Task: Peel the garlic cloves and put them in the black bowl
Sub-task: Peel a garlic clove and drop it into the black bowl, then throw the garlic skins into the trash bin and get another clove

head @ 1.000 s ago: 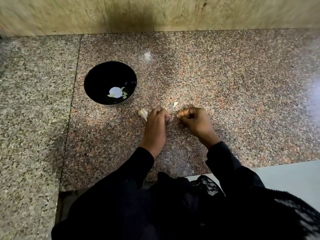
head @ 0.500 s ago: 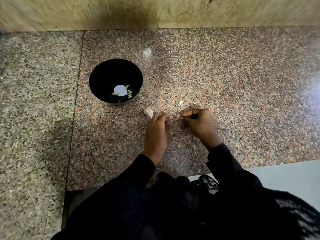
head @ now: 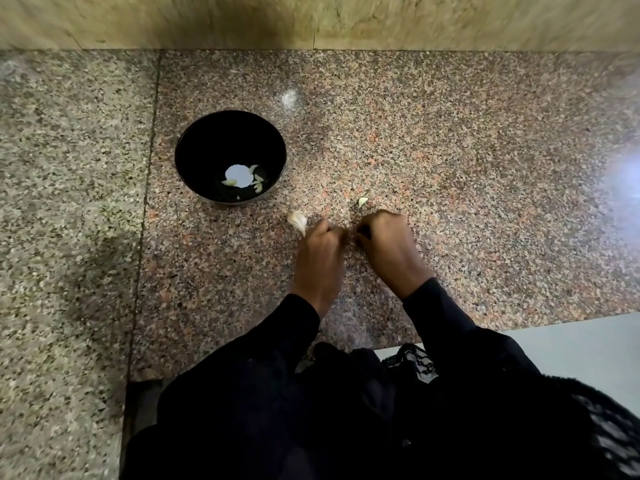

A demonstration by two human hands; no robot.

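The black bowl stands on the granite counter at the left and holds a few peeled cloves. My left hand and my right hand meet fingertip to fingertip in front of the bowl, low on the counter. Both have their fingers curled and pinch a small garlic clove between them, which the fingers almost wholly hide. An unpeeled garlic clove lies right beside my left hand's knuckles. A small pale garlic piece lies just beyond my right hand.
The speckled granite counter runs back to a beige stone wall. A seam separates a greyer slab on the left. The counter's front edge drops to a pale floor at the lower right. Black sleeves and clothing fill the bottom.
My hands stay at the same spot, now closer together, and my right hand's fingers have curled further under. The view has shifted slightly; the bowl and loose garlic have not moved.
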